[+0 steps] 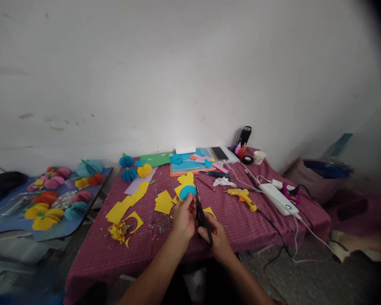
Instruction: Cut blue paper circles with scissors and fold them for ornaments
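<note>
Between the fingers of my left hand is a round blue paper piece, held above the table. My right hand is closed round the handles of black scissors, whose blades point away from me at the right edge of the blue paper. Whether the blades touch the paper I cannot tell. Yellow paper pieces lie just left of and beyond my left hand. Another yellow scrap is partly hidden behind my right hand.
A yellow glue gun and a white power strip with cables lie on the right. Paper pumpkins stand at the back left; more paper shapes cover a blue table. A phone and paper cup are at the back.
</note>
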A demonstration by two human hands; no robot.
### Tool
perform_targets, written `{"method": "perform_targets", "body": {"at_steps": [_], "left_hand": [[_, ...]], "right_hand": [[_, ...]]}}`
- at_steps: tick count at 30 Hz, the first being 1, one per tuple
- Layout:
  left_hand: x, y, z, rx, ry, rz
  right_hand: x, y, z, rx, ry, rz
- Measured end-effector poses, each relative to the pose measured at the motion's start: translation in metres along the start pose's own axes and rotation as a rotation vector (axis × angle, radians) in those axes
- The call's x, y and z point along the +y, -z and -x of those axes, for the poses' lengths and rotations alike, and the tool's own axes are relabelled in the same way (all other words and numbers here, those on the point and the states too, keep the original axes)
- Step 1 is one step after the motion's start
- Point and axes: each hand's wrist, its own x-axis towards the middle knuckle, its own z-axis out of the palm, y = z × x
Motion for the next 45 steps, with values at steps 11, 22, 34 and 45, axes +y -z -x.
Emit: {"method": "perform_targets", "body": {"at_steps": [11,22,34,45], "left_hand": [[-0.001,0.002,0.001,-0.015,0.016,0.014],[-0.009,0.004,-0.003,0.001,-0.073,0.013],[-0.008,0.0,0.001,0.015,-0.11,0.009],[-0.011,0.002,-0.001,0.011,-0.133,0.016]], "right_hand": [[0.001,0.0,0.002,0.019,0.018,0.018],[0.009,0.004,0.004,0.027,-0.008,0.015],[0.003,0.002,0.002,0.004,0.01,0.017],[0.002,0.0,0.003,0.018,-0.007,0.027]]}}
